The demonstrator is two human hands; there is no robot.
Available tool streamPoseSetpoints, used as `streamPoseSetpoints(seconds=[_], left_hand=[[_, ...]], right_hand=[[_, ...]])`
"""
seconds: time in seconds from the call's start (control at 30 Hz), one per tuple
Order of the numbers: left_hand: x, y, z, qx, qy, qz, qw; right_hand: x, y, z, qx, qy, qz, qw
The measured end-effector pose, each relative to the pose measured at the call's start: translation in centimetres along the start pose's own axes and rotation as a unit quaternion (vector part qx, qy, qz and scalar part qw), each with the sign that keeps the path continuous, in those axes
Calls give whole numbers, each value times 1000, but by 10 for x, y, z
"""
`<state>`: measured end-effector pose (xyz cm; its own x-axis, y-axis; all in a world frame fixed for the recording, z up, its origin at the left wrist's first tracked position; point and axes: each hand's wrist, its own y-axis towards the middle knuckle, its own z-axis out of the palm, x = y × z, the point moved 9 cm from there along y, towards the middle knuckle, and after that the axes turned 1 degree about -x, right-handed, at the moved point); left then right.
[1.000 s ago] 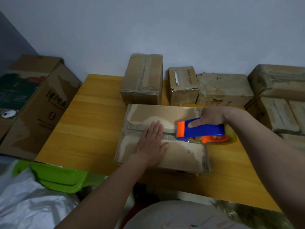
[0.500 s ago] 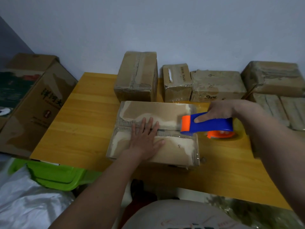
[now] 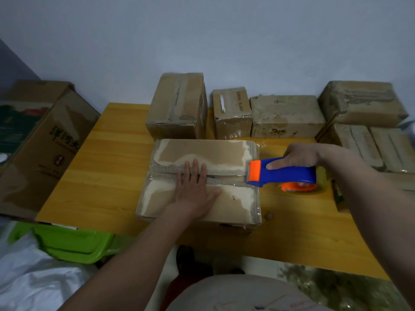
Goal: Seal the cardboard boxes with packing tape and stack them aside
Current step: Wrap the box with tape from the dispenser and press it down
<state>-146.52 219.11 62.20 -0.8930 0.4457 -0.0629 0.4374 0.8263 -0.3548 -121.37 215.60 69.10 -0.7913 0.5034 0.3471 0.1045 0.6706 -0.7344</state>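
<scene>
Two hands at work: left hand (image 3: 195,191), fingers spread, presses the box (image 3: 199,178); right hand (image 3: 298,154), gripping the dispenser (image 3: 283,173), has reached the seam's end, ready for cutting.

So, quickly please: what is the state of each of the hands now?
Left hand: open, fingers straight, pressing flat on the worn brown cardboard box.
Right hand: gripping the blue and orange plastic tape dispenser.

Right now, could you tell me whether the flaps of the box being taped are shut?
Shut: both flaps lie flat, meeting along the box seam under the left hand.
</scene>
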Motion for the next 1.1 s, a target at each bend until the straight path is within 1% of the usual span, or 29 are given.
streamPoseSetpoints(seconds=[0.03,0.13,0.2,0.37,0.53,0.63,0.8,0.9,1.0,1.03,1.1], left_hand=[[-13,-1,-1,-3,-13,12,1000],[-68,-5,-1,-7,-26,105,994],[-89,-6,2,-3,-20,136,991],[-91,-3,7,8,-13,126,992],[-91,-3,9,1,-19,122,992],[-89,-3,8,2,-23,122,992],[-90,-4,6,-2,-13,120,993],[-92,-5,5,11,-19,89,996],[-102,2,5,31,-30,47,998],[-108,5,4,29,-21,50,998],[-122,8,-1,6,16,88,996]], right_hand=[[0,0,0,2,0,-2,1000],[-2,2,-1,1,3,-7,1000],[-4,3,-1,-1,3,-12,1000],[-8,6,1,4,14,-15,1000],[-12,10,1,11,25,-17,999],[-27,6,-4,14,3,-16,1000],[-61,-12,-17,38,53,2,998],[-63,-8,-14,32,40,1,999],[-64,-11,-13,28,54,2,998],[-64,-12,-13,24,51,-1,998],[-66,-12,-14,13,42,-2,999]])
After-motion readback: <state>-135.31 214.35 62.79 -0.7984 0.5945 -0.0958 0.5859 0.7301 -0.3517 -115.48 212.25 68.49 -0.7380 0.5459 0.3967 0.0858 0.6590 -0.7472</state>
